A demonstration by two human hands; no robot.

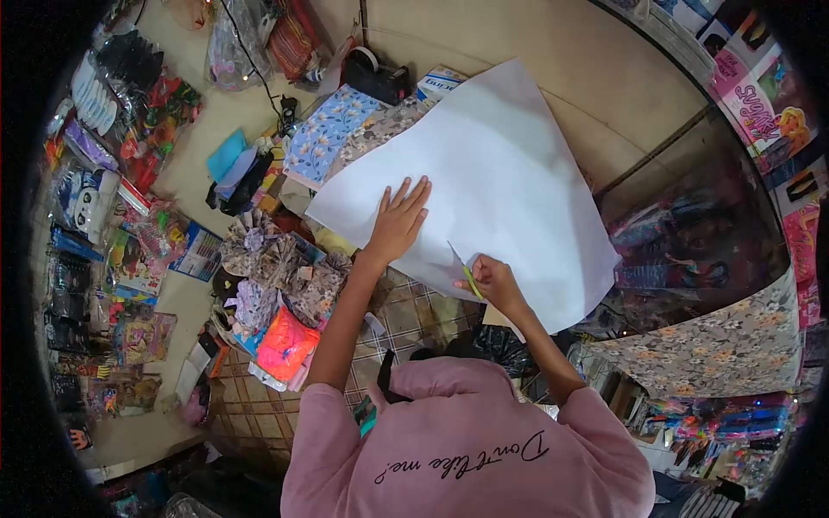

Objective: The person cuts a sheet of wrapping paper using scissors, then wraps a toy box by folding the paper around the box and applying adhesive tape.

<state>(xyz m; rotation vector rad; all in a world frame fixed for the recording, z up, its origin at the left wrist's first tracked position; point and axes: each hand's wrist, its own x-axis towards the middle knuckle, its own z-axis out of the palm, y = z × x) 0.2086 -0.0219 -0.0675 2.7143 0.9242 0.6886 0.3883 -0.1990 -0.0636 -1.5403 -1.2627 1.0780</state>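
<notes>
A large white paper sheet (509, 164) lies spread in front of me, its right edge curling. My left hand (401, 220) rests flat on the sheet's left part, fingers stretched out. Close to the sheet's near edge, my right hand (494, 283) is closed around scissors (471, 278) with yellow-green handles. Their thin blades point away from me over the paper. I cannot tell whether the blades touch it. Blue floral paper (332, 129) and greyish floral paper (380, 134) stick out from under the sheet's far left side.
A black tape dispenser (377, 78) and a small box (440, 82) stand beyond the sheet. Floral fabric bunches (268, 259) and a bright pink-orange packet (287, 344) sit left of my left arm. Packaged goods (129, 259) line the far left; floral paper (725, 345) hangs at right.
</notes>
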